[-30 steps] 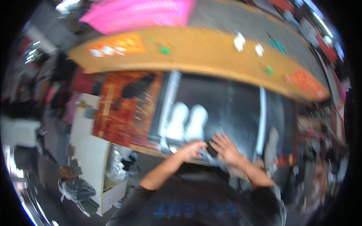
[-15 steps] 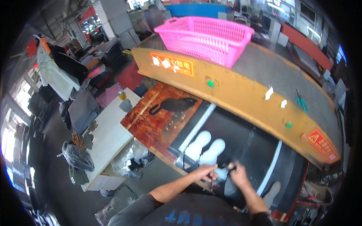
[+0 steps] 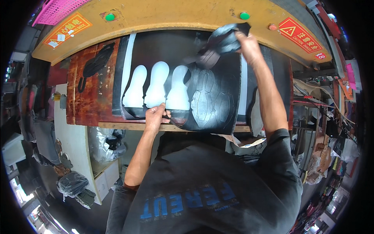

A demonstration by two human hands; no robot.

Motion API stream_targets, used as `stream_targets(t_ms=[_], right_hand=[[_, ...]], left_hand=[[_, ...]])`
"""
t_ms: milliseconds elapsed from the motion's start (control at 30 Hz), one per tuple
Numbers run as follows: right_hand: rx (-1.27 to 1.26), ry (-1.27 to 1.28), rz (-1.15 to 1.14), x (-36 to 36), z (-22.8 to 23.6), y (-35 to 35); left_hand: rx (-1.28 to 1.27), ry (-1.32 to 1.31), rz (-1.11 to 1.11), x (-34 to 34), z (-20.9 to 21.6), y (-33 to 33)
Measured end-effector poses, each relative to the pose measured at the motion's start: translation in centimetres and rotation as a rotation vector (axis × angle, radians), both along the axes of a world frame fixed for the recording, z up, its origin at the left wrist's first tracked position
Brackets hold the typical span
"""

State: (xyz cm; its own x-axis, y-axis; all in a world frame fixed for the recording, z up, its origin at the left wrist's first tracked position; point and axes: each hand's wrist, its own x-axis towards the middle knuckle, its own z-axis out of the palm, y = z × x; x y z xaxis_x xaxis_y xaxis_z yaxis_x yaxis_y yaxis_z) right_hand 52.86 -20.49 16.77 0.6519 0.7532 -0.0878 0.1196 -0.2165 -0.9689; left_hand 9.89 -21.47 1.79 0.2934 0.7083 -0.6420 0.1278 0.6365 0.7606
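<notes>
Three white sole-shaped pieces stand side by side on a black sheet: a left piece, a middle piece and a right piece. My left hand is at the lower end of the middle piece, fingers curled in by a dark edge; what they pinch is hidden. Up at the far right, my right hand grips a dark, floppy sheet piece, partly smeared by motion. Beneath it, sole-shaped outlines mark the black sheet.
A yellow machine beam with green buttons and a red button spans the far side. On the stained reddish board at left lies a black strapped piece. A pale side table stands beyond, with a pink basket at far left.
The view has swung over the work surface. My hands, close together before, are now apart: the right has moved far and right with the dark sheet piece. A third white piece now shows in the row.
</notes>
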Motion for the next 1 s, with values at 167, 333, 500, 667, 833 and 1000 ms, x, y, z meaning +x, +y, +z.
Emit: stream_targets(t_ms=[167, 333, 500, 667, 833, 1000], right_hand=[[0.207, -0.055, -0.037, 4.5, 3.3, -1.0], [0.138, -0.589, 0.212, -3.1, 0.7, -8.5], [-0.09, -0.912, 0.949, -13.5, -7.1, -14.3], [-0.153, -0.851, 1.047, -13.8, -10.4, -16.7], [-0.09, -0.856, 1.016, -11.7, -10.9, -15.0], [-0.193, 0.017, 0.103, -1.6, -6.7, -10.3]], left_hand=[[0.245, 0.371, -0.202, 0.1, 2.1, -0.5], [0.98, 0.472, -0.274, 1.9, 5.8, -4.3], [-0.205, 0.109, -0.513, 6.6, 3.2, -2.5], [-0.568, -0.212, -0.422, 6.4, 1.4, -0.3], [-0.343, -0.391, -0.44, 6.8, 2.0, -1.7], [-0.065, -0.087, -0.269, 6.4, 1.1, -4.3]])
